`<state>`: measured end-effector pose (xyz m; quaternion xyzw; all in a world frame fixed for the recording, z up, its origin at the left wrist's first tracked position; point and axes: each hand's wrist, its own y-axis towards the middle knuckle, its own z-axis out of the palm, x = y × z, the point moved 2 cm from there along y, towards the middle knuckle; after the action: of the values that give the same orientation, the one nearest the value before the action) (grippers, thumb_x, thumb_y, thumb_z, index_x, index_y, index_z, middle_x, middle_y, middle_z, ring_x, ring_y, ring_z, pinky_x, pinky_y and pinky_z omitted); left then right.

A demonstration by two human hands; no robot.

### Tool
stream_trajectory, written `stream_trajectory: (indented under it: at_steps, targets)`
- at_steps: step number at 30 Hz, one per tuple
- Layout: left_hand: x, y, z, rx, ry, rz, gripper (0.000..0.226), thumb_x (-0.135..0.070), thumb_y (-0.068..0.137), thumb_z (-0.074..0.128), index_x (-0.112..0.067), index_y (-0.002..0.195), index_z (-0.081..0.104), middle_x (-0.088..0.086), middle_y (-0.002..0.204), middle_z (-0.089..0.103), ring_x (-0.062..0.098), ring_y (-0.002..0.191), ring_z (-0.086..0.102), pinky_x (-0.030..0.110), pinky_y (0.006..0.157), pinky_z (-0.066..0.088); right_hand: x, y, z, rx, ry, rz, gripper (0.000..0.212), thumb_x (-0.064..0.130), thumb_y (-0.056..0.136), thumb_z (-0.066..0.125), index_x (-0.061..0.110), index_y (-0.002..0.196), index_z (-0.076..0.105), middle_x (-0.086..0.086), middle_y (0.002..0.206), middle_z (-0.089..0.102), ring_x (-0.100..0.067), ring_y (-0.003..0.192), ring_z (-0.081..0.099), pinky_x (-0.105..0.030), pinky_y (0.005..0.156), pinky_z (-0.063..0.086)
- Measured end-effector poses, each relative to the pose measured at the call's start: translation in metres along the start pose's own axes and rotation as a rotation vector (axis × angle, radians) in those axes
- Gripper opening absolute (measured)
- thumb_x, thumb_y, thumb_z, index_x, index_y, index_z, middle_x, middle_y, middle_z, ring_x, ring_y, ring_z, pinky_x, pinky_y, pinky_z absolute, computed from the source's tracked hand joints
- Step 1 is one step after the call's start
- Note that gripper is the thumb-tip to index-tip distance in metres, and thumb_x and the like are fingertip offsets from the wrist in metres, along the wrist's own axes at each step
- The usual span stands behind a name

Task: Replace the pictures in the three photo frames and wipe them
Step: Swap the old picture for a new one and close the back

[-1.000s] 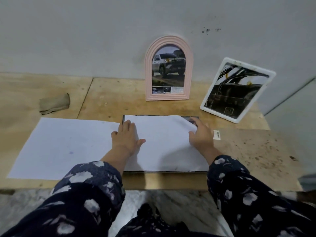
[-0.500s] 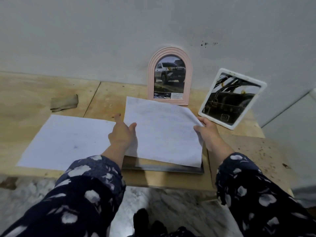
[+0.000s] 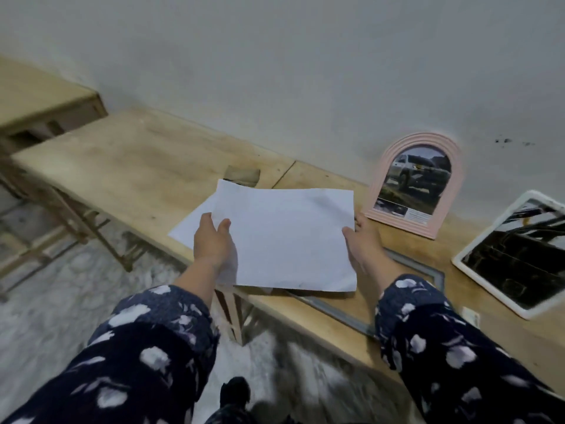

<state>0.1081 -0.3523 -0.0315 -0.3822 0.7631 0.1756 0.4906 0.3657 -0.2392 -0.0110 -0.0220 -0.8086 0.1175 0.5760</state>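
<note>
Left hand (image 3: 213, 240) and right hand (image 3: 363, 244) each pinch an edge of the white sheet (image 3: 287, 237), held above the table (image 3: 146, 166); thumbs on top. Grey frame (image 3: 336, 313) lies flat beneath.

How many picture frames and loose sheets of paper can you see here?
Picture frames: 3: pink arched frame, white frame, grey frame flat on the table.
White paper sheets: 2: held sheet, lower sheet.
Total: 5
</note>
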Motion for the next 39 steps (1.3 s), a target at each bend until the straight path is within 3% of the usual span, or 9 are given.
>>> stream_trajectory:
  at_steps: [3,8,13,18,24,26,29,33,39]
  targets:
    - [0.021,0.017,-0.039,-0.116,-0.067,-0.062,0.029,-0.024,0.101,0.046,-0.007,0.124,0.047,0.013,0.122,0.058,0.033,0.111,0.055,0.034,0.082,0.040,0.022,0.009,0.053,0.082,-0.037,-0.055,0.031,0.003,0.096,0.046,0.014,0.124,0.054,-0.001,0.107,0.059,-0.017,0.084,0.058,-0.021,0.057,0.045]
    - [0.048,0.056,-0.092,-0.236,-0.114,-0.141,0.029,-0.025,0.101,0.045,-0.009,0.125,0.046,0.009,0.120,0.058,0.028,0.106,0.056,0.032,0.080,0.038,0.052,0.031,0.139,0.191,-0.103,-0.135,0.033,0.003,0.094,0.045,0.016,0.122,0.056,0.000,0.105,0.061,-0.017,0.085,0.060,-0.025,0.067,0.048]
    - [0.073,0.127,-0.135,-0.314,-0.111,-0.202,0.030,-0.028,0.102,0.044,-0.011,0.126,0.046,0.008,0.123,0.059,0.029,0.108,0.057,0.033,0.081,0.039,0.080,0.064,0.232,0.191,-0.140,-0.174,0.029,0.003,0.094,0.043,0.012,0.119,0.057,-0.001,0.104,0.061,-0.009,0.075,0.056,-0.013,0.053,0.039]
    - [0.091,0.200,-0.161,-0.318,-0.141,-0.260,0.030,-0.025,0.102,0.043,-0.010,0.129,0.041,0.005,0.119,0.057,0.020,0.095,0.050,0.031,0.079,0.038,0.101,0.104,0.318,0.198,-0.209,-0.197,0.031,0.003,0.097,0.040,0.010,0.126,0.050,-0.001,0.108,0.055,0.000,0.072,0.049,-0.002,0.046,0.038]
    - [0.094,0.289,-0.186,-0.255,-0.054,-0.218,0.035,-0.020,0.102,0.044,-0.010,0.134,0.034,0.004,0.110,0.053,0.018,0.091,0.048,0.029,0.075,0.035,0.119,0.155,0.385,0.132,-0.291,-0.196,0.037,0.000,0.093,0.039,0.010,0.126,0.049,-0.003,0.101,0.057,-0.014,0.078,0.053,-0.005,0.046,0.034]
    - [0.093,0.309,-0.188,-0.210,-0.037,-0.207,0.044,-0.017,0.101,0.046,-0.012,0.140,0.026,0.006,0.113,0.054,0.021,0.094,0.051,0.032,0.077,0.038,0.120,0.165,0.397,0.137,-0.278,-0.160,0.047,0.002,0.094,0.039,0.018,0.138,0.039,-0.001,0.102,0.055,-0.015,0.084,0.054,-0.010,0.050,0.033]
    - [0.105,0.335,-0.185,-0.163,0.144,-0.165,0.061,-0.026,0.095,0.056,-0.014,0.145,0.024,0.009,0.139,0.041,0.028,0.125,0.042,0.042,0.097,0.038,0.113,0.177,0.416,0.157,-0.290,-0.122,0.062,0.001,0.093,0.043,0.024,0.147,0.022,-0.004,0.118,0.049,-0.019,0.102,0.054,-0.018,0.071,0.040]
    - [0.122,0.345,-0.176,-0.016,0.665,-0.131,0.062,-0.049,0.089,0.057,-0.018,0.138,0.035,0.007,0.148,0.019,0.031,0.132,0.021,0.046,0.105,0.024,0.094,0.185,0.428,0.208,-0.635,-0.226,0.047,0.002,0.091,0.046,0.013,0.136,0.044,-0.007,0.136,0.037,-0.026,0.119,0.047,-0.022,0.087,0.034]
    - [0.130,0.347,-0.170,-0.005,0.762,-0.088,0.060,-0.053,0.088,0.050,-0.018,0.136,0.038,0.001,0.145,0.021,0.029,0.126,0.022,0.042,0.102,0.021,0.084,0.181,0.434,0.213,-0.957,-0.320,0.044,0.006,0.089,0.043,0.013,0.132,0.052,-0.006,0.135,0.031,-0.027,0.120,0.035,-0.034,0.095,0.038]
